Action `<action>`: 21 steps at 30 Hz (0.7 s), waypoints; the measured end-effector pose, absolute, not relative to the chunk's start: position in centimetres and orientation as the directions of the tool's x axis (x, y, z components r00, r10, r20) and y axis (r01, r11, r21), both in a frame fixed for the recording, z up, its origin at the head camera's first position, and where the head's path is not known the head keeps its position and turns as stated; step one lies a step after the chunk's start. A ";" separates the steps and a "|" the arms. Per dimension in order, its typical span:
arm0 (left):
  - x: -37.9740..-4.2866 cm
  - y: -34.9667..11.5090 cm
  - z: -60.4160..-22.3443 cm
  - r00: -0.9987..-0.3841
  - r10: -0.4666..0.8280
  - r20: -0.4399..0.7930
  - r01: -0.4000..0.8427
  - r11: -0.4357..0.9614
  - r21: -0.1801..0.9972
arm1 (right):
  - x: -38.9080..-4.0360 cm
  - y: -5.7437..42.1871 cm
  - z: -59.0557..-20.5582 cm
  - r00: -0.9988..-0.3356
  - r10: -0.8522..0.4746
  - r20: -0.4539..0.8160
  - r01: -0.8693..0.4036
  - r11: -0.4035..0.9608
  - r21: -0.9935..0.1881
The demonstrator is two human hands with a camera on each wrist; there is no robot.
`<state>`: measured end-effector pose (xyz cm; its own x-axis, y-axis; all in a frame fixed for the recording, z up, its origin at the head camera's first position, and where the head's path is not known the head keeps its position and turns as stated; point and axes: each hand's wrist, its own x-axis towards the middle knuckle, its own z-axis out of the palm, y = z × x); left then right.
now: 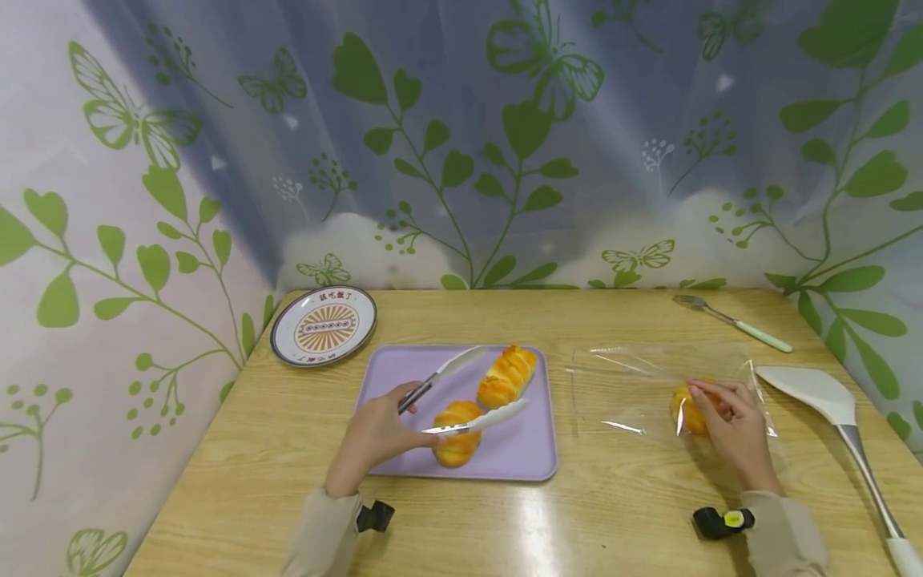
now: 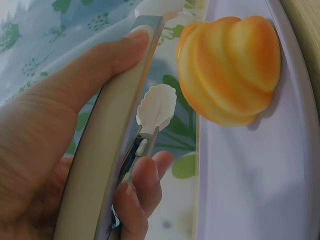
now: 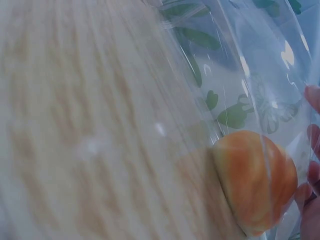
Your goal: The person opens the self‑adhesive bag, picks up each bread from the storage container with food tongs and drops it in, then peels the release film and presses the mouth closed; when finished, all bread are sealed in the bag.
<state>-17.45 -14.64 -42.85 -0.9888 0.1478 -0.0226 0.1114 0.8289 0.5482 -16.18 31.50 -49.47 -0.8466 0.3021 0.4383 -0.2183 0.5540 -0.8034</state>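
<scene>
My left hand [image 1: 378, 431] holds a pair of tongs [image 1: 496, 417] with pale scalloped tips, thumb on one arm and fingers on the other. The tips are spread apart over the lilac tray [image 1: 515, 458]. One tong arm overlaps a rounded golden bread roll [image 1: 454, 454]; a longer twisted bread roll [image 1: 509, 375] lies behind it. In the left wrist view nothing sits between the tong arms [image 2: 92, 155]. On the right, my right hand [image 1: 737, 429] pinches a clear plastic bag [image 1: 620, 381] by its edge. Inside the bag is another bread roll [image 3: 255, 182], partly hidden by the fingers in the head view.
A patterned plate [image 1: 324, 326] stands at the back left of the wooden table [image 1: 267, 465]. At the back right lies a fork [image 1: 763, 335] with a pale green handle. A large white-headed turner [image 1: 822, 391] lies along the right side. Printed curtains [image 1: 461, 160] enclose the table.
</scene>
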 end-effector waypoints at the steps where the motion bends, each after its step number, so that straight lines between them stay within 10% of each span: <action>1: -17.5 -14.5 -42.8 -0.988 0.150 -0.026 0.112 0.831 0.544 | -16.2 31.5 -49.5 -0.849 0.304 0.432 -0.213 0.551 -0.807; 21: -17.0 -13.6 -42.3 -0.990 0.142 0.003 0.125 0.855 0.504 | -16.1 31.4 -49.4 -0.849 0.301 0.435 -0.218 0.549 -0.807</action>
